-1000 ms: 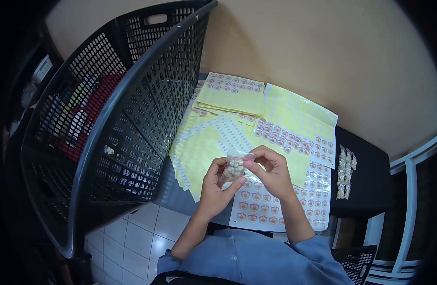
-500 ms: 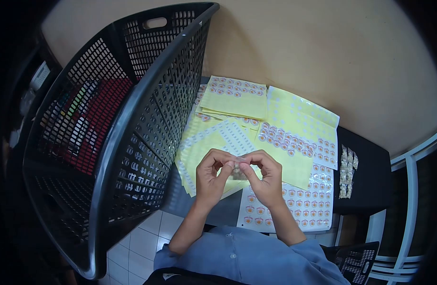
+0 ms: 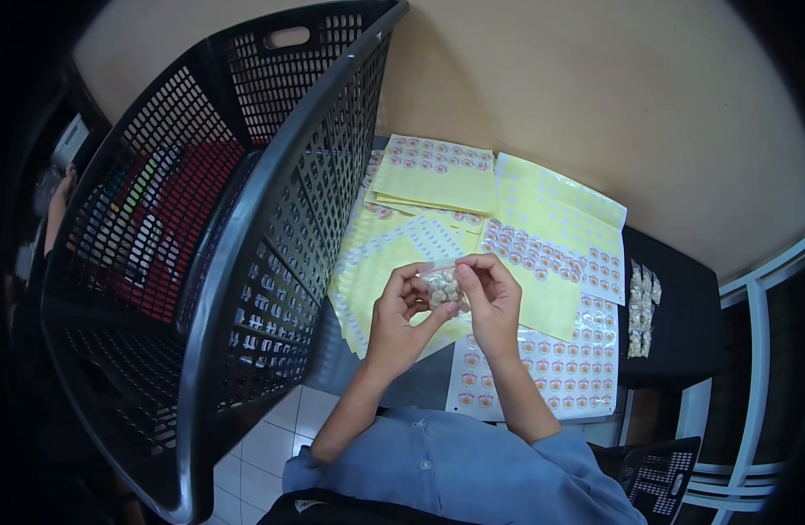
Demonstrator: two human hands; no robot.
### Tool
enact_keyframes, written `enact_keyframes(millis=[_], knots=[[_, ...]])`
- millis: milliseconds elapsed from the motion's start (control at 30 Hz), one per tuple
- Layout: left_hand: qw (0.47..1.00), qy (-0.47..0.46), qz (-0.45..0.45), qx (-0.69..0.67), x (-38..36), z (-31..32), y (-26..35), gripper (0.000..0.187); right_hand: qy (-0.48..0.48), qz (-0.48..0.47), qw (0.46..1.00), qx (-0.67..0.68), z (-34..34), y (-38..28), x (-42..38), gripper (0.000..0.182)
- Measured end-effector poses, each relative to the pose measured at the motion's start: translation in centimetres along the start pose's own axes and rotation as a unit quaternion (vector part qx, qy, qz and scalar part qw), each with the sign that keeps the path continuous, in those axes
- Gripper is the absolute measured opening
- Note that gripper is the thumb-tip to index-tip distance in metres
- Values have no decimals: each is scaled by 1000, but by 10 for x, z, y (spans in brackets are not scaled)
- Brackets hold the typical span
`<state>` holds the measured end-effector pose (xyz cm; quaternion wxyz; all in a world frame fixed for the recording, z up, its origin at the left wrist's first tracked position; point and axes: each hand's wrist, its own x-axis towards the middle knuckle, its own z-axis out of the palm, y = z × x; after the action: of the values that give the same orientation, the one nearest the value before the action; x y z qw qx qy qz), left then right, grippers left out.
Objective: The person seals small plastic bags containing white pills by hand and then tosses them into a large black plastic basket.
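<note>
A small clear zip bag (image 3: 443, 287) of pale, roundish pieces is held between my two hands, above the sticker sheets. My left hand (image 3: 400, 322) grips its left side and lower edge, the thumb pressing at the bottom. At the upper right corner, my right hand (image 3: 492, 306) has its thumb and fingers closed on the plastic. What the pieces are cannot be made out. Under and behind the hands lie yellow sheets (image 3: 551, 311) with round orange-and-pink stickers, and a white-backed sticker sheet (image 3: 542, 376) lies to the right of my right forearm.
A large black perforated basket (image 3: 284, 219) stands tilted at the left. More sticker sheets (image 3: 433, 182) lie toward the wall. Several filled bags (image 3: 641, 311) sit on a black surface (image 3: 682, 341) at the right. Another person's hand (image 3: 66, 185) shows beyond the basket.
My hands have moved apart from the bag's top; the left has shifted down to its lower edge, showing the contents. Another person's arm has appeared at the far left.
</note>
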<state>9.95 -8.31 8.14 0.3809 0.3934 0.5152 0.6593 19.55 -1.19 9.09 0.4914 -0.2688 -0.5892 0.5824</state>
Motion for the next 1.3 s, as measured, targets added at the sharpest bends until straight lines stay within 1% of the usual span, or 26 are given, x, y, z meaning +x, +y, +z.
enact_keyframes(millis=[33,100,133,200,233,300,433,533,600,700,833,933,1000,1033,1100,1233,1300], knots=[[1000,-1,1,0,1,-2,0,46,0,-1,1000,0,1,1,0,8],[999,-10,-14,-27,2,-4,-3,46,39,-3,999,4,1,3,-2,8],[999,-10,-14,-27,2,-5,-3,46,39,-3,999,4,2,4,-2,8],[995,-15,-16,-94,3,-6,-4,44,45,-9,999,-2,5,5,-3,7],[995,-16,-16,-94,3,-7,-3,44,45,-9,999,-1,6,6,-3,7],[991,-42,-22,-125,4,-10,-3,43,47,-11,999,-2,7,7,-3,7],[993,-41,-12,-112,4,-16,-9,45,62,-13,998,-5,12,7,-4,6],[996,-30,-15,-84,1,-16,-8,47,69,8,998,5,14,7,-5,7],[995,-19,17,-97,0,-9,-3,45,84,-12,996,-13,15,7,-4,8],[997,-33,17,-66,0,-13,-12,46,84,-28,996,-20,16,11,-5,8],[996,-40,-5,-76,1,-14,-6,45,81,-27,996,-21,17,11,-6,8],[998,-26,16,-53,-1,-10,-6,43,87,-40,995,-31,16,11,-6,8],[998,-26,44,-33,-1,-10,-5,37,77,-36,996,-28,17,12,-6,8],[998,-26,44,-33,0,-12,-5,37,77,-36,996,-28,17,12,-6,8],[998,-44,-1,-45,1,-17,-8,40,81,-16,996,-39,15,13,-8,8],[999,-28,3,-29,-1,-14,-5,41,81,-31,996,-27,15,14,-7,8],[997,-26,11,-71,-1,-13,-10,42,75,-45,996,-36,17,13,-9,8]])
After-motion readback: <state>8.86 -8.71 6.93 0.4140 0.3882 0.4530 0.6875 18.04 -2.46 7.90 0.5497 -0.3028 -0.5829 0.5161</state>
